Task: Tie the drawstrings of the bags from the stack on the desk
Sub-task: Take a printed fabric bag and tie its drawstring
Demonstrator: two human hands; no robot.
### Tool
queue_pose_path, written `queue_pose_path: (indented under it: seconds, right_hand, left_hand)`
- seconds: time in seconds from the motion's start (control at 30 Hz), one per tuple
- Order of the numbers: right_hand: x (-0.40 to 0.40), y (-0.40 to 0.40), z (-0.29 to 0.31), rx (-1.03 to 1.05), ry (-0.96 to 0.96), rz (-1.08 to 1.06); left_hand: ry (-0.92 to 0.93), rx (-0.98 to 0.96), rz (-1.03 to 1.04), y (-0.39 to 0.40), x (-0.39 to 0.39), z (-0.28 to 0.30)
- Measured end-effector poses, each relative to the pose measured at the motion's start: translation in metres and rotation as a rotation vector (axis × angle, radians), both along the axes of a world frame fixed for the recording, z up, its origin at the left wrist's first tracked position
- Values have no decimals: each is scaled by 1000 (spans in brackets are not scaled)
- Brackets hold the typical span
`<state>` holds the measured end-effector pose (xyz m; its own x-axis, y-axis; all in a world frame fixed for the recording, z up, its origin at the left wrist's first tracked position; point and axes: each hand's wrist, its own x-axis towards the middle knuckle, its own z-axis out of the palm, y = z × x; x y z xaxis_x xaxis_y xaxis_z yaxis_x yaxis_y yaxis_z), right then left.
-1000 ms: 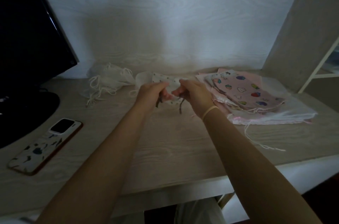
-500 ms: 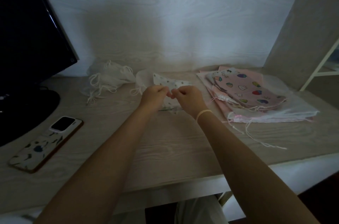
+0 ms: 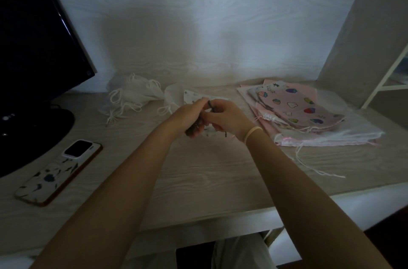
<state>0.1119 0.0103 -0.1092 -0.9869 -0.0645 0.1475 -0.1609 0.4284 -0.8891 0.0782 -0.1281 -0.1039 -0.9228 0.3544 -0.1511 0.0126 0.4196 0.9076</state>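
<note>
Nearest the camera, two bare forearms are reaching forward over the pale wood-grain surface point(image 3: 209, 171), the right one wearing a thin cream band point(image 3: 252, 133) at the wrist. To the left a phone in a white patterned case with an orange rim point(image 3: 58, 172) is lying flat on the surface, near the round black base of a dark monitor point(image 3: 35, 32).

At mid-surface the two hands are meeting. The left hand point(image 3: 189, 117) is curling its fingers around a dark thin drawstring point(image 3: 209, 105), and the right hand point(image 3: 225, 118) is pinching the same drawstring just beside it, the fingertips of both touching; a short dark end is hanging below the right hand. The small white speckled fabric bag point(image 3: 194, 96) is lying directly under and behind both grips, its far edge showing beyond the knuckles.

To the right, well apart from the hands, a flat stack of pink and white printed drawstring bags point(image 3: 309, 112) is resting on the surface, with loose white cords trailing toward the front edge. Farther back on the left, a heap of white sheer bags with looped white cords point(image 3: 132, 96) is sitting near the white wall point(image 3: 198, 26).
</note>
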Motion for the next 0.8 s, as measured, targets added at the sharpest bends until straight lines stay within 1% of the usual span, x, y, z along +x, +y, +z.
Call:
queue_pose_path:
  seconds: [0.13,0.23,0.33,0.37,0.4,0.43,0.53,0.57,0.6,0.67,0.73,0.8]
  right_hand:
    - [-1,0,1,144,12,-80]
    - [-3,4,-1,73,49,-105]
    - [-6,4,-2,106,42,-115]
    - [-6,3,-2,83,33,-124]
    - [-7,3,-2,-4,17,-126]
    - [-8,3,-3,-145,-8,-123]
    - [-11,8,-3,-678,-103,-116]
    - [-12,9,-3,-833,-137,-118]
    - [-14,10,-4,-942,-164,-124]
    - [-16,8,-6,-1029,-198,-136]
    - [-18,6,-8,-1038,-215,-150]
    - [-19,4,-9,-1026,-220,-185]
  left_hand:
    - [-61,23,-21,1,2,-1]
    - [-126,110,-23,-1,1,-4]
    - [-178,176,-43,-2,2,-8]
    - [-186,205,-33,-2,3,-9]
    - [-184,240,-16,-2,4,-10]
    - [-169,278,8,-2,5,-10]
    - [-109,398,96,-3,7,-11]
    - [-99,422,114,-3,8,-10]
    - [-84,417,118,-3,8,-10]
    - [-33,306,97,-3,10,-8]
    - [28,171,56,-3,11,-7]
    - [112,94,37,-5,9,-8]
